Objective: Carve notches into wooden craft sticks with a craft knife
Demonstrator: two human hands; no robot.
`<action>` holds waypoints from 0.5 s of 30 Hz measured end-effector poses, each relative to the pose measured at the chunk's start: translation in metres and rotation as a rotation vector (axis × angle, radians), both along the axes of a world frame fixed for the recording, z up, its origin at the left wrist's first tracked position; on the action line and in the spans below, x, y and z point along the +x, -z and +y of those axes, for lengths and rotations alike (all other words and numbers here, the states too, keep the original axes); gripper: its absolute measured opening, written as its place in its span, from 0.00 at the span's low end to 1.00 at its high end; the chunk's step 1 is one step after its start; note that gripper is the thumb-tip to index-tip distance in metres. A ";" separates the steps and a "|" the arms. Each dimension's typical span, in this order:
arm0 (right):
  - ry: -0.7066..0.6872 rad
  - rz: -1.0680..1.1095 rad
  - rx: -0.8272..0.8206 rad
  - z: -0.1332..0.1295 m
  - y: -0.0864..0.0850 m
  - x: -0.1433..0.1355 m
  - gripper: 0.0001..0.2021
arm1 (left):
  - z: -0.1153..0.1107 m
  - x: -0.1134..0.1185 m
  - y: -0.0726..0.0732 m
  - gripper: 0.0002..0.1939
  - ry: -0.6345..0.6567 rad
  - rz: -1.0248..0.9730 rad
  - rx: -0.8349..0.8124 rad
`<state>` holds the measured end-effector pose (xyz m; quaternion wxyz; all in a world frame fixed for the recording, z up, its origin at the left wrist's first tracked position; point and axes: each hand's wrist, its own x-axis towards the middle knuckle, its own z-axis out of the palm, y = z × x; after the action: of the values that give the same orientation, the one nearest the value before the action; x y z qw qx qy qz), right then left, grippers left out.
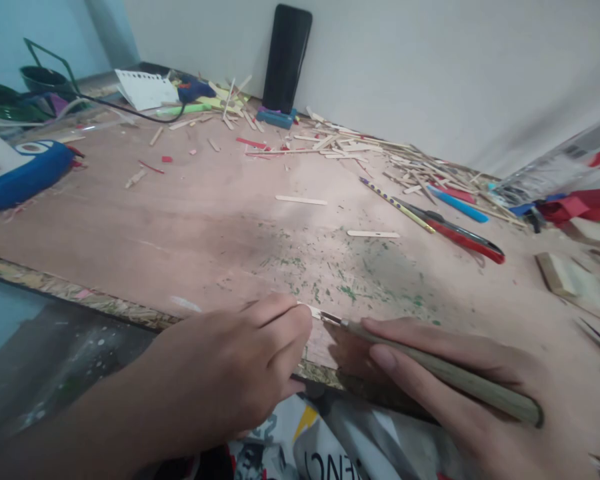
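Note:
Near the front edge of the board, my left hand [260,353] is closed on a small flat craft stick [316,312], most of it hidden by the fingers. My right hand [445,373] grips a carving tool [460,380] by its round wooden handle. The short dark blade of this tool meets the bare end of the stick. Just beyond the hands, two more craft sticks lie flat, one farther [301,200] and one nearer [373,234]. Green shavings [349,292] are scattered between them and my hands.
A black phone [286,60] leans on the wall in a blue stand. Loose sticks [350,143] pile along the back. To the right lie a patterned pencil [397,205], a red-handled tool [463,240], a blue strip [459,203] and wood blocks [575,283]. A blue-and-white object [25,177] stands left.

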<state>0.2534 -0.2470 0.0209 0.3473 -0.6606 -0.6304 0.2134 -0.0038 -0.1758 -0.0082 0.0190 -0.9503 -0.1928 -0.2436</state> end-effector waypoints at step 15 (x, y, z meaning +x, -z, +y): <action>0.005 -0.095 0.033 -0.003 -0.002 -0.007 0.10 | -0.001 0.001 0.004 0.17 0.012 0.120 -0.077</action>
<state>0.2461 -0.2501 0.0231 0.3284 -0.6657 -0.6480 0.1708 -0.0027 -0.1769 -0.0118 -0.0074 -0.9644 -0.1946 -0.1790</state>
